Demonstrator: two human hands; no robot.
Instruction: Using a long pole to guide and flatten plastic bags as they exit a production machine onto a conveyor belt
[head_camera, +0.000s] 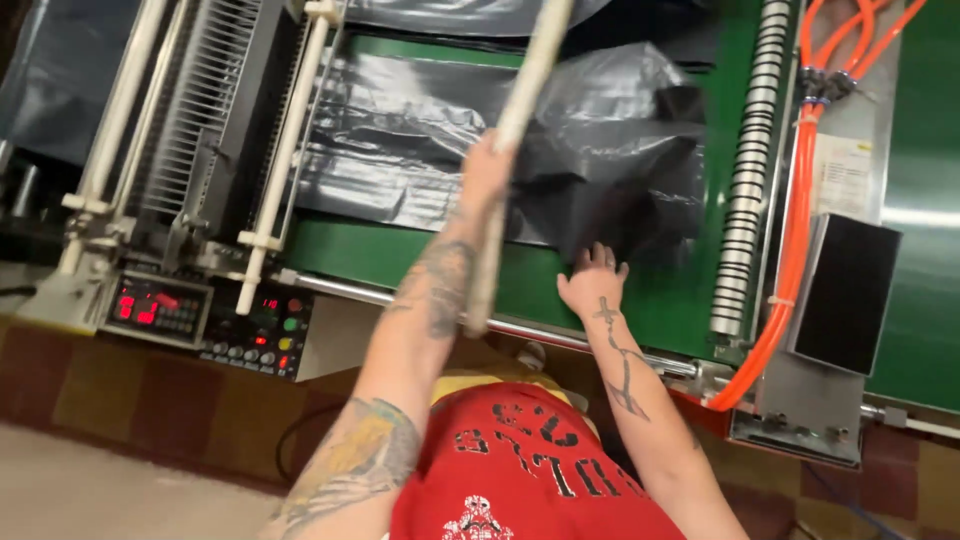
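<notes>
Pale stick (515, 140) gripped by left hand (487, 170), frame centre; right hand (592, 285) spread flat against black plastic sheet (600, 150) on green conveyor belt (400, 255).

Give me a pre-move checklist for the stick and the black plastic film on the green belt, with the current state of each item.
1. Left hand gripping the pale stick: ok, fingers wrapped round it.
2. Right hand on the black plastic film: ok, fingertips touch its near edge.
3. Film flat on the green belt: not ok, it is crumpled and folded.
4. Stick clear of the film: cannot tell, one view only.
5. Control panel powered: ok, red displays and lamps lit.
6. Belt stopped: cannot tell.
</notes>
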